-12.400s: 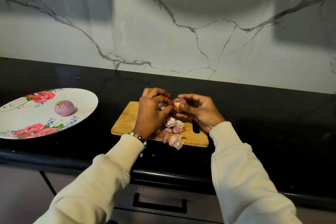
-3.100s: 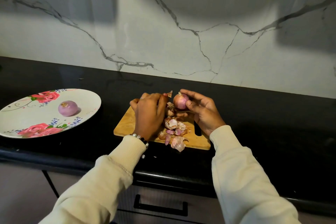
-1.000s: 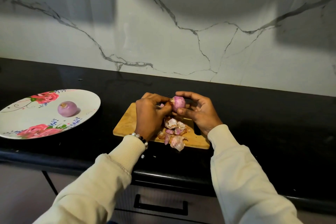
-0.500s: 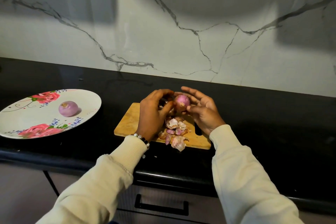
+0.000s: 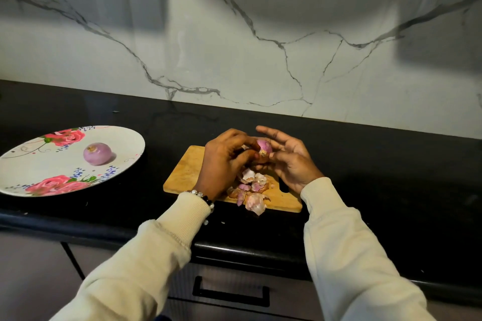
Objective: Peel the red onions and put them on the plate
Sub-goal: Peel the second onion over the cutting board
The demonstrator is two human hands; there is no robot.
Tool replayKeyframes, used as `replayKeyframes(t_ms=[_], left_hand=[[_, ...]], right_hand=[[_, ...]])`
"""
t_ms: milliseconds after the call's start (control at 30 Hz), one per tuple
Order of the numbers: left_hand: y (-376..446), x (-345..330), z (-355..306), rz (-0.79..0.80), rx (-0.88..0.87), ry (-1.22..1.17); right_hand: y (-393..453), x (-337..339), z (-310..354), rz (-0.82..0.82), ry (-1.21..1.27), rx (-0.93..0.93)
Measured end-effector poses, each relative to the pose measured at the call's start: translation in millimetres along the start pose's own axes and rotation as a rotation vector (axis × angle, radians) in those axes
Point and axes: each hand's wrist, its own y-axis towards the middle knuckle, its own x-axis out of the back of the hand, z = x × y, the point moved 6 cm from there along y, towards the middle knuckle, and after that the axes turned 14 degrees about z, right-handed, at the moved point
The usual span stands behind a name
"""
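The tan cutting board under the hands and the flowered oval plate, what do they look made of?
The tan cutting board looks like bare wood or bamboo: matte, with faint grain and a cut-out slot. The flowered oval plate is smooth white with printed roses; it could be glazed ceramic or melamine, which the picture cannot settle.

Two small red onions: one peeled, purple and round [image 5: 97, 153] on the plate at 9 o'clock, one partly skinned [image 5: 264, 147] at centre. One oval white plate with pink rose print [image 5: 125, 143]. One rectangular wooden cutting board [image 5: 184, 173]. One heap of papery pink-and-brown onion skins [image 5: 251, 187]; pieces too jumbled for a count. Two hands, left [image 5: 221, 164] and right [image 5: 289, 161].
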Motion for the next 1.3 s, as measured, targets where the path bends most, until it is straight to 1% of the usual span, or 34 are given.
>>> replayKeyframes(t_ms=[133,333,567,800,1000,1200,1300], left_hand=[[0,1,-1,-0.011,-0.019,-0.023],[0,2,-1,-0.042,0.003,-0.054],[0,0,3,-0.052,0.011,-0.077],[3,-8,5,0.005,-0.013,0.027],[5,-13,6,0.048,0.029,0.048],[3,-5,9,-0.019,0.062,-0.045],[2,-2,9,-0.022,0.082,-0.057]], right_hand=[[-1,0,2,0.005,0.027,0.023],[-1,-3,2,0.014,-0.015,0.042],[-2,-2,2,0.011,-0.008,0.049],[0,-2,-1,0.012,0.003,0.043],[0,-3,-2,0.002,0.031,0.049],[2,0,0,-0.025,0.059,0.057],[2,0,-1,-0.017,0.048,0.049]])
